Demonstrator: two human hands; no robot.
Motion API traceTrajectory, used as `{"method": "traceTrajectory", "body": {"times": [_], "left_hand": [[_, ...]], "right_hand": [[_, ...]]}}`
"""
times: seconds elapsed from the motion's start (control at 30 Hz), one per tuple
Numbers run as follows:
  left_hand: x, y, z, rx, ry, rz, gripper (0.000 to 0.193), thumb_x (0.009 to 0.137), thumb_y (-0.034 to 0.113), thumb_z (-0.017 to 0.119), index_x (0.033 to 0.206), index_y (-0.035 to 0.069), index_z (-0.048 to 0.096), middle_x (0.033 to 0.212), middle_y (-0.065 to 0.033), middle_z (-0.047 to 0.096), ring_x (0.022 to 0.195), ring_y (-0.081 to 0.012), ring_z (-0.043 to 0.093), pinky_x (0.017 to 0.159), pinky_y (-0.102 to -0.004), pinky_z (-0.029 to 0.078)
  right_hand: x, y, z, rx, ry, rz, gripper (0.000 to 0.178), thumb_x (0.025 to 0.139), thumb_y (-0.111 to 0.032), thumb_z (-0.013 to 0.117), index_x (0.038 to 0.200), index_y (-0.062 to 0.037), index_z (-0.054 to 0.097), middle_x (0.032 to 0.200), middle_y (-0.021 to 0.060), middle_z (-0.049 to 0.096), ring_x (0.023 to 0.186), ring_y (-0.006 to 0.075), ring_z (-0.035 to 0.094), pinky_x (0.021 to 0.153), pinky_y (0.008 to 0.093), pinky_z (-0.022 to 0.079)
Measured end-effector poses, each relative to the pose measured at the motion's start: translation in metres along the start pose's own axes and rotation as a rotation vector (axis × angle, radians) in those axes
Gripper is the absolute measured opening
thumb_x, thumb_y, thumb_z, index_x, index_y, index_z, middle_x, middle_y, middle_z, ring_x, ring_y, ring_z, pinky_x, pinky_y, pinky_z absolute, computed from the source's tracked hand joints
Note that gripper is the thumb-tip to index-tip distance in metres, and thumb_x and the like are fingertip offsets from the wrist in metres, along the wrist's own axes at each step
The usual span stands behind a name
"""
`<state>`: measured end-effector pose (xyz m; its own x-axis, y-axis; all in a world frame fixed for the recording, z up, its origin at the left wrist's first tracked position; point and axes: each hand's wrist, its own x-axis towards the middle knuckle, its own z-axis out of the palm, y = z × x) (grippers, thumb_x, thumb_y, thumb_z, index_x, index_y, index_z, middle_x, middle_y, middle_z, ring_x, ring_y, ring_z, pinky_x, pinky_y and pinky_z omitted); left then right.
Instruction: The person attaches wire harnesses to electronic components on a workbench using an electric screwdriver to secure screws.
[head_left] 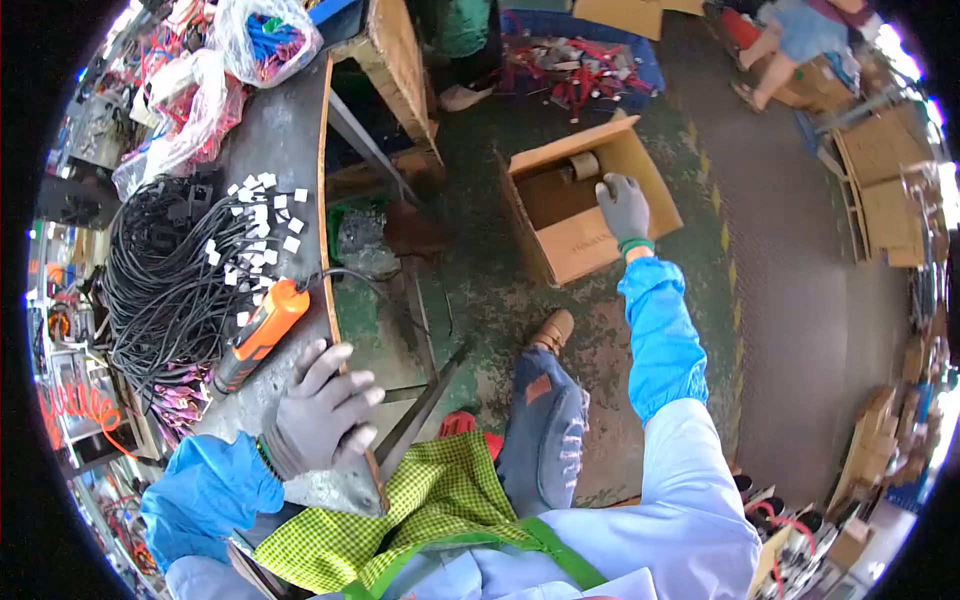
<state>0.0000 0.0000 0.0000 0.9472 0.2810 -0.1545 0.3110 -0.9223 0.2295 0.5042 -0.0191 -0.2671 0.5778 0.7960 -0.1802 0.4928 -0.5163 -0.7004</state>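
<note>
My left hand, in a grey glove with pale fingertips, rests at the workbench edge with its fingers apart and nothing in them. Just beyond it lies an orange and black corded power tool. A large bundle of black cables with white tags covers the bench behind the tool. My right hand, also gloved, reaches over the near right side of an open cardboard box on the floor. Its fingers are curled together; what they hold, if anything, is hidden. Inside the box, close to the fingertips, lies a small brownish roll.
Clear plastic bags of coloured parts sit at the bench's far end. A blue bin of red and white pieces stands behind the box. Another person is at the far right, near stacked cartons. Metal bench legs stand left of the box.
</note>
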Motion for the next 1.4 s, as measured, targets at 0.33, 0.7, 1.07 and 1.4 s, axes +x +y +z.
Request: {"method": "traceTrajectory", "body": {"times": [0.33,0.7,1.07,1.4], "left_hand": [[0.008,-0.018,0.010,0.063,-0.030,0.024,0.035,0.085,0.043,0.053,0.096,0.013,0.070,0.103,-0.0035,0.065,0.127,-0.0332,0.042,0.114,-0.0529,0.020],[0.015,-0.014,0.013,0.119,-0.084,0.020,0.034,0.080,0.043,0.054,0.094,0.016,0.070,0.101,-0.0022,0.063,0.118,-0.0308,0.045,0.111,-0.0542,0.020],[-0.004,-0.018,0.015,0.130,-0.149,0.024,0.031,0.081,0.048,0.053,0.097,0.028,0.072,0.105,0.0093,0.062,0.122,-0.0238,0.039,0.111,-0.0533,0.016],[0.009,-0.014,0.001,0.086,-0.149,-0.016,0.034,0.079,0.045,0.058,0.102,0.022,0.071,0.108,0.0051,0.065,0.120,-0.0240,0.045,0.108,-0.0501,0.023]], "right_hand": [[0.074,0.012,0.049,-0.655,-0.774,0.287,0.061,0.093,-0.053,0.049,0.119,0.0002,0.064,0.115,0.0195,0.066,0.105,0.0396,0.063,0.091,0.0531,0.048],[0.107,0.236,0.100,0.140,-0.479,0.451,0.061,0.086,-0.052,0.059,0.126,-0.0062,0.057,0.101,0.0146,0.070,0.083,0.0344,0.065,0.081,0.0470,0.051],[0.243,0.236,0.144,-0.565,0.128,-0.060,0.048,0.092,-0.022,0.050,0.139,-0.0083,0.046,0.131,0.0216,0.054,0.118,0.0381,0.052,0.099,0.0452,0.044],[0.145,0.145,0.189,-0.189,0.287,0.145,0.054,0.083,-0.044,0.064,0.111,0.0031,0.062,0.101,0.0224,0.065,0.092,0.0313,0.065,0.074,0.0434,0.052]]}}
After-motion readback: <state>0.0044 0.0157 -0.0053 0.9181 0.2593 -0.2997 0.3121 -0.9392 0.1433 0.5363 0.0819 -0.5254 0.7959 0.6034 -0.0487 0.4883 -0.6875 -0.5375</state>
